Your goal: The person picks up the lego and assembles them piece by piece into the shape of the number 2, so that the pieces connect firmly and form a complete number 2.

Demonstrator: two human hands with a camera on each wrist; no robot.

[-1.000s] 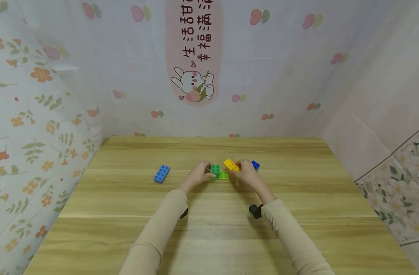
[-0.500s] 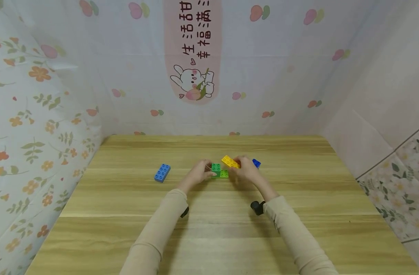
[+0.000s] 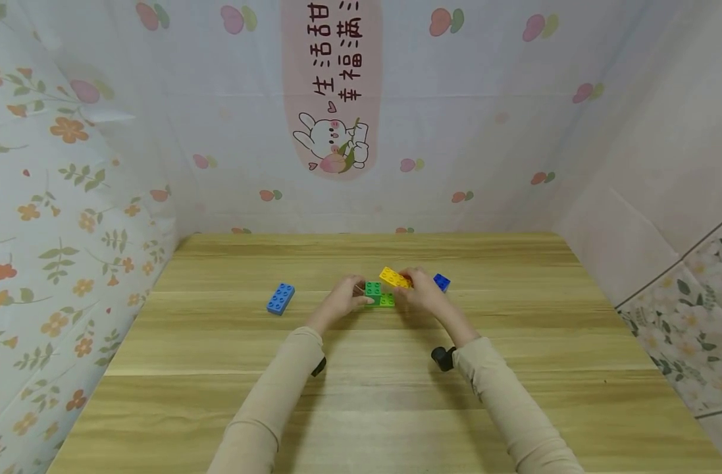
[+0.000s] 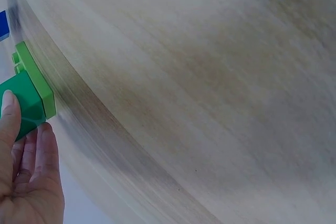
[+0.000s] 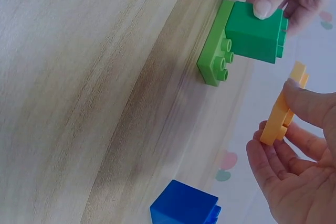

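Observation:
A dark green square brick (image 5: 257, 35) stands on one end of a flat light green brick (image 5: 212, 56); studs show on the light brick's other end. My left hand (image 3: 341, 297) grips the dark green brick, thumb on its near side. In my right hand (image 3: 422, 289), thumb and fingers pinch a thin yellow brick (image 3: 394, 277). It is tilted, held up beside the green pair and apart from it. The right wrist view shows the yellow brick (image 5: 283, 106) edge-on, studs facing away from the table.
A lighter blue oblong brick (image 3: 280, 299) lies on the wooden table (image 3: 372, 395) left of the hands. Just beyond the right hand sits a dark blue brick (image 3: 441, 282). A patterned cloth (image 3: 236, 131) hangs along the table's far edge.
My right hand has shifted the yellow brick slightly left and farther up in the head view, toward the green bricks. The left hand keeps its grip on the dark green brick.

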